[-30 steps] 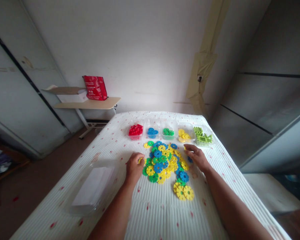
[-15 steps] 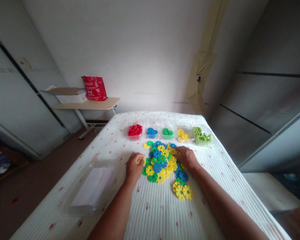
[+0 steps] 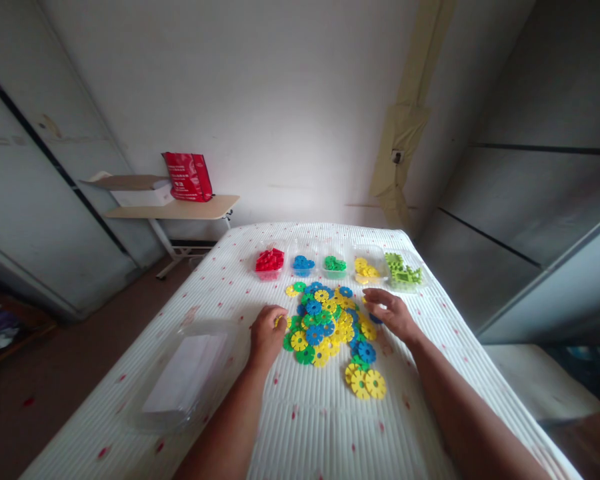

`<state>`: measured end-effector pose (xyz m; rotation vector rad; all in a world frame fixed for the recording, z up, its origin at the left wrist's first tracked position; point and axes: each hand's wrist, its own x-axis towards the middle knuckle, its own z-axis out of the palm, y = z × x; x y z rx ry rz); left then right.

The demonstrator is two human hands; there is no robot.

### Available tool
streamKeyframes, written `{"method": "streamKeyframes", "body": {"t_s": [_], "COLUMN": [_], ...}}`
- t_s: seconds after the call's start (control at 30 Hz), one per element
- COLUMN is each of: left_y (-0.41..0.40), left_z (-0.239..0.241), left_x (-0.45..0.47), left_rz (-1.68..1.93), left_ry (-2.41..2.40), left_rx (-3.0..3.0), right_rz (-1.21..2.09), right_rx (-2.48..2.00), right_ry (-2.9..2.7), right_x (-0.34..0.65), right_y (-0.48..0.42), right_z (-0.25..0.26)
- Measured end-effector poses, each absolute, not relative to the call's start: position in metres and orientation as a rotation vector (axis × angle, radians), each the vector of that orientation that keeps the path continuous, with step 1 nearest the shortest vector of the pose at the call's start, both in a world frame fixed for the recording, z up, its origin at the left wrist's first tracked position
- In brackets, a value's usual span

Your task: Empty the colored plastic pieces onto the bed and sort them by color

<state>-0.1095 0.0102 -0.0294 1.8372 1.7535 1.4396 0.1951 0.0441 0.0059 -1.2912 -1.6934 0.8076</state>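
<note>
A loose pile of yellow, blue and green notched plastic discs (image 3: pixel 323 327) lies on the table in the head view. At the pile's left edge, my left hand (image 3: pixel 267 331) is closed, its thumb and fingers pinching a yellow disc that shows partly. My right hand (image 3: pixel 391 313) hovers by the pile's upper right side with curled fingers. A sliver of yellow disc (image 3: pixel 365 300) shows at its fingertips, mostly hidden. A blue disc (image 3: pixel 375 319) peeks out below that hand. Nearer to me, yellow discs (image 3: pixel 367 384) lie together at the pile's lower right.
Behind the pile stands a row of clear tubs: red pieces (image 3: pixel 269 262), blue pieces (image 3: pixel 304 265), green pieces (image 3: pixel 335 265), yellow pieces (image 3: pixel 367 268) and light-green pieces (image 3: pixel 404 270). A clear plastic lid (image 3: pixel 167 421) with white paper lies at left. A side table (image 3: pixel 200 208) carries a red bag (image 3: pixel 187 177).
My right hand has moved right, away from the pile's upper part, uncovering discs there. The left hand stays where it was.
</note>
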Motion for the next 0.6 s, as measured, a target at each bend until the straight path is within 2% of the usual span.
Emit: {"method": "streamKeyframes", "body": {"t_s": [0.23, 0.6], "left_y": [0.010, 0.011], "left_z": [-0.029, -0.031], "left_x": [-0.110, -0.110], "left_rz": [1.405, 1.424], "left_ry": [1.765, 1.756], "left_rx": [1.851, 1.869], "right_rz": [0.421, 0.421], "right_rx": [-1.219, -1.251], "right_ry": [-2.263, -2.362], "right_x": [0.203, 0.200], "right_y": [0.013, 0.016], "right_z": [0.018, 0.008]}}
